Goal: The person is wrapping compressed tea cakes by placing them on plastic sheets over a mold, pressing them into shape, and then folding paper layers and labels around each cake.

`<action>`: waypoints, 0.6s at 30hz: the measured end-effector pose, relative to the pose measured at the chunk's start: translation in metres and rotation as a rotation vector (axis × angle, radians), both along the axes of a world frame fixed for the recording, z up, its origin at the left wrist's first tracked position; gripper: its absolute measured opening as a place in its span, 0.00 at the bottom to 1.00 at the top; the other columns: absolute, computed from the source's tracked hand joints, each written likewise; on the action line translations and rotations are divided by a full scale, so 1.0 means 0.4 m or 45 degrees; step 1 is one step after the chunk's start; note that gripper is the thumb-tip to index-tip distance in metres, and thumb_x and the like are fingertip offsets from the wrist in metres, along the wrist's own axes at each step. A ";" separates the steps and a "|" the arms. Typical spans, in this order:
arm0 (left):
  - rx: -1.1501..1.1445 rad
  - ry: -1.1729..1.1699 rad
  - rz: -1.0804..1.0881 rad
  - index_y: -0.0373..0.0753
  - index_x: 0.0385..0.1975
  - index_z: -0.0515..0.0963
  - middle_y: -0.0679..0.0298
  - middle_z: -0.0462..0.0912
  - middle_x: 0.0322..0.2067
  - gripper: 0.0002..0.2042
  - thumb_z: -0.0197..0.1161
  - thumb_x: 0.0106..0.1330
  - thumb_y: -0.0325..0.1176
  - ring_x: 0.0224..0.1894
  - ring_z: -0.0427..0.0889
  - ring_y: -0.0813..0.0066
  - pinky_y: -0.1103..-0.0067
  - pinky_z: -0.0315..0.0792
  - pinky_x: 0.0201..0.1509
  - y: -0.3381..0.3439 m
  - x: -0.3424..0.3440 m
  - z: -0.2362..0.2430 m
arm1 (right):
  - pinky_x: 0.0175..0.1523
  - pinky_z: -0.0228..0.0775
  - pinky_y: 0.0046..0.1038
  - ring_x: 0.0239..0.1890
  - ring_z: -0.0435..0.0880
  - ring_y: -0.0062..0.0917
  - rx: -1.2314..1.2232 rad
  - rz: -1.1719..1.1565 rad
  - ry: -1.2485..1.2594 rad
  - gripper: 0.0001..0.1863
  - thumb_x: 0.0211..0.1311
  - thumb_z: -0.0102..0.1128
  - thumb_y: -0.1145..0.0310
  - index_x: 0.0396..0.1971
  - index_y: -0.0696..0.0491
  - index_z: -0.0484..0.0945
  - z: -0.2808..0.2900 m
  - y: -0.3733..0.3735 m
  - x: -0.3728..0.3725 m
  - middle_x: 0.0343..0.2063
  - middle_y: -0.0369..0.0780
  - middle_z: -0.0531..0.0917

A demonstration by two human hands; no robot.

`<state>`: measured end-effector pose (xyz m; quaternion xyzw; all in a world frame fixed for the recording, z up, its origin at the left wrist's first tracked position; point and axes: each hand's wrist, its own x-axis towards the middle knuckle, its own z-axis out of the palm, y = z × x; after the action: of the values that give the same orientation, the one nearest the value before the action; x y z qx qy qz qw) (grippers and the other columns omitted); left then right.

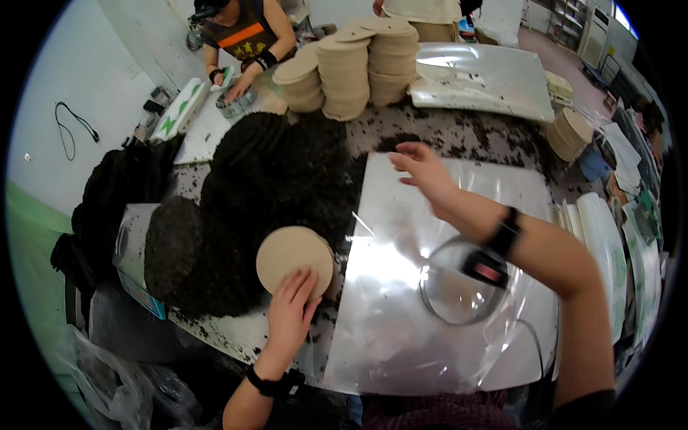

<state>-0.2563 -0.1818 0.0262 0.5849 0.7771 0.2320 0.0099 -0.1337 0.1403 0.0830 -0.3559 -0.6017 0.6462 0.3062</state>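
Observation:
My left hand (292,301) lies with its fingers flat on the top of a short stack of round tan discs (290,251). My right hand (424,172), raised with its fingers apart and nothing in them, is over the far part of a shiny metal sheet (390,322). Clear plastic film seems to lie across this sheet. Nearer to me on it is a thin round ring (428,294), partly hidden by my right wrist. Left of the tan discs stand dark, crumbly round cakes (172,247), beside a heap of the same dark material (279,158).
Tall stacks of tan discs (344,79) rise at the back. Across the table a person (247,36) has hands near a metal ring (238,104). A second metal sheet (487,79) lies far right. Dark crumbs cover the table between; wrapped packs (591,229) stand along the right.

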 end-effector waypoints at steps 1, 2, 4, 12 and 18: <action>0.077 -0.164 -0.003 0.41 0.61 0.71 0.54 0.77 0.56 0.26 0.65 0.60 0.27 0.60 0.74 0.51 0.59 0.67 0.64 0.014 -0.007 0.023 | 0.55 0.70 0.32 0.51 0.76 0.31 -0.163 -0.139 -0.134 0.40 0.54 0.70 0.48 0.59 0.61 0.67 -0.067 0.081 -0.115 0.49 0.46 0.77; 0.116 -0.186 0.015 0.40 0.59 0.73 0.54 0.79 0.54 0.24 0.64 0.60 0.26 0.57 0.76 0.52 0.60 0.69 0.63 0.027 -0.005 0.041 | 0.60 0.67 0.37 0.57 0.73 0.34 -0.148 -0.173 -0.257 0.51 0.51 0.70 0.41 0.65 0.63 0.61 -0.139 0.149 -0.228 0.55 0.45 0.75; 0.152 -0.254 0.146 0.38 0.55 0.76 0.55 0.82 0.49 0.21 0.63 0.60 0.23 0.53 0.80 0.54 0.63 0.72 0.60 0.017 0.000 0.056 | 0.62 0.65 0.35 0.60 0.72 0.40 -0.062 -0.251 -0.516 0.51 0.51 0.69 0.40 0.63 0.66 0.64 -0.187 0.108 -0.430 0.61 0.51 0.71; 0.648 -0.161 0.091 0.35 0.41 0.84 0.54 0.85 0.44 0.12 0.59 0.59 0.20 0.46 0.84 0.56 0.67 0.76 0.55 0.123 0.035 0.080 | 0.49 0.78 0.36 0.42 0.84 0.34 -0.505 -0.301 0.558 0.16 0.63 0.62 0.64 0.45 0.60 0.78 -0.181 0.359 -0.363 0.44 0.43 0.84; 0.058 -0.384 -0.768 0.43 0.61 0.72 0.53 0.72 0.61 0.27 0.66 0.60 0.39 0.65 0.68 0.56 0.61 0.62 0.67 0.290 0.435 -0.078 | 0.61 0.69 0.37 0.52 0.80 0.33 -0.508 -0.574 0.636 0.18 0.67 0.55 0.61 0.50 0.57 0.75 -0.013 0.348 0.191 0.50 0.41 0.81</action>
<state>-0.0823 -0.0659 -0.0052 0.7478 0.5534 0.3198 0.1797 -0.0571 0.2796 0.0777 -0.3633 -0.2778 0.7339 0.5022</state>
